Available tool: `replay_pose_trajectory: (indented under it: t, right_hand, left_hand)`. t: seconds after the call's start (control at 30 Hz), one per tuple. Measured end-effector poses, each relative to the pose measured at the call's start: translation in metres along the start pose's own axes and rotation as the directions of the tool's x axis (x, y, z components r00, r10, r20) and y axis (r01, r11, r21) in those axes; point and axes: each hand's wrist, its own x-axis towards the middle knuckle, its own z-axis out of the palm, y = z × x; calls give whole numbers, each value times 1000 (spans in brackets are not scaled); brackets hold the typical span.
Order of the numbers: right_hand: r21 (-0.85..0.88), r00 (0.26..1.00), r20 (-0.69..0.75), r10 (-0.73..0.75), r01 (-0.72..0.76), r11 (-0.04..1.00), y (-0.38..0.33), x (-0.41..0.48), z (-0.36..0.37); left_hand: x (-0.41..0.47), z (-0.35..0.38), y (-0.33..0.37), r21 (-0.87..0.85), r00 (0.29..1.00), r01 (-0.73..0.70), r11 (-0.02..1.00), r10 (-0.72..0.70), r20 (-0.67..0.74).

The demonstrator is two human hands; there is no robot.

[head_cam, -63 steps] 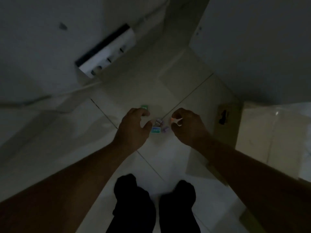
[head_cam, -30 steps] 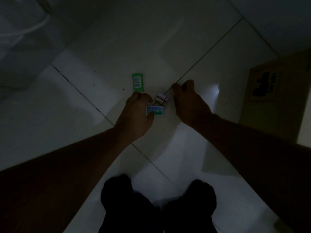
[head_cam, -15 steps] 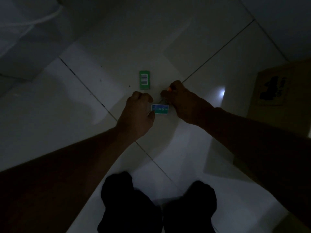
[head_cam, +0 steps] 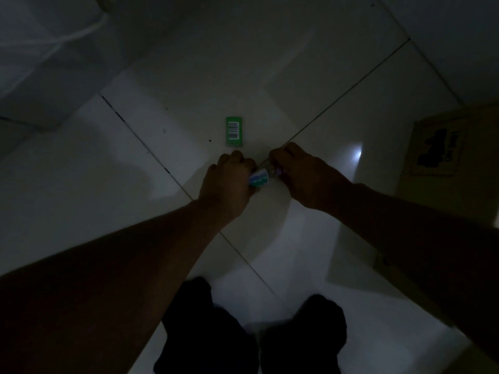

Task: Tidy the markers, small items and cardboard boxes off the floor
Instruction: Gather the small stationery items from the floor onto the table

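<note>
A dim view looking straight down at a pale tiled floor, with two bare forearms reaching in from the lower corners and meeting just above the middle of the frame. The left hand is curled, its fingers closed around one end of a small blue and white packet, whose other end juts out toward the right. The right hand sits just beside it, knuckles up and fingers bent tightly; something tiny shows at its fingertips, but it is too dark and small to say what it is or whether it is truly gripped. A little above the hands, a small green box with a white barcode label lies flat on the floor, apart from both hands and not yet collected. At the right edge of the frame stands a cardboard box with dark printing on its side. Dark feet fill the bottom centre.

The likely trouble: both hands are already occupied, so reaching for the green box could loosen the grip and spill small pieces back onto the tile. In such poor light, a dropped piece would be easy to overlook
</note>
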Motion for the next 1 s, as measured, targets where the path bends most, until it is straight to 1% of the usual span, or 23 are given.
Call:
replay_pose_trajectory:
  t: [0.07,0.13,0.2,0.27,0.33,0.37,0.43,0.53,0.63,0.7,0.77,0.83,0.87,0.93,1.0]
  right_hand:
    - [3,998,46,38,-38,999,-1,1,2]
    - [13,993,90,78,-80,997,1,2,5]
    - [43,992,74,102,-106,993,1,2,6]
    - [83,991,36,127,-130,988,2,1,8]
    - [107,989,-1,149,-148,983,2,-1,11]
    - [129,986,-20,163,-159,979,2,-2,12]
    - [195,977,-67,201,-185,963,1,-5,16]
    - [244,954,-123,274,-239,940,1,-6,17]
    - [296,921,-170,351,-292,909,3,-6,14]
    - [327,898,-192,395,-321,889,6,-7,11]
    - [350,879,-198,433,-350,869,7,-8,8]
    - [387,856,-209,472,-371,844,9,-9,5]
    - [406,848,-214,484,-374,834,10,-10,3]
    - [425,843,-219,491,-370,826,10,-11,0]
    - [447,837,-225,498,-366,816,11,-13,-2]
  left_hand:
    - [0,-4,-7,-109,1000,-19,994,18,-16]
    - [-2,-10,-14,-221,997,-29,975,11,-81]
    - [-2,-18,-15,-334,980,26,942,-91,-178]
    - [4,-26,-11,-459,932,98,883,-243,-270]
    - [17,-33,-7,-550,882,137,824,-354,-312]
    - [24,-35,-6,-549,872,169,819,-384,-304]
    - [37,-34,-7,-490,882,240,838,-399,-250]
    - [44,-34,-6,-427,907,256,867,-369,-206]
    - [45,-32,-6,-255,924,246,935,-306,-229]
    - [44,-29,-1,-196,933,235,952,-277,-231]
    - [43,-25,7,-202,932,237,950,-281,-228]
    - [47,-23,17,-243,914,281,928,-337,-228]
    - [49,-21,20,-232,906,306,923,-357,-228]
    - [50,-16,24,-128,904,330,935,-352,-243]
    - [48,-12,25,-31,914,317,948,-314,-257]
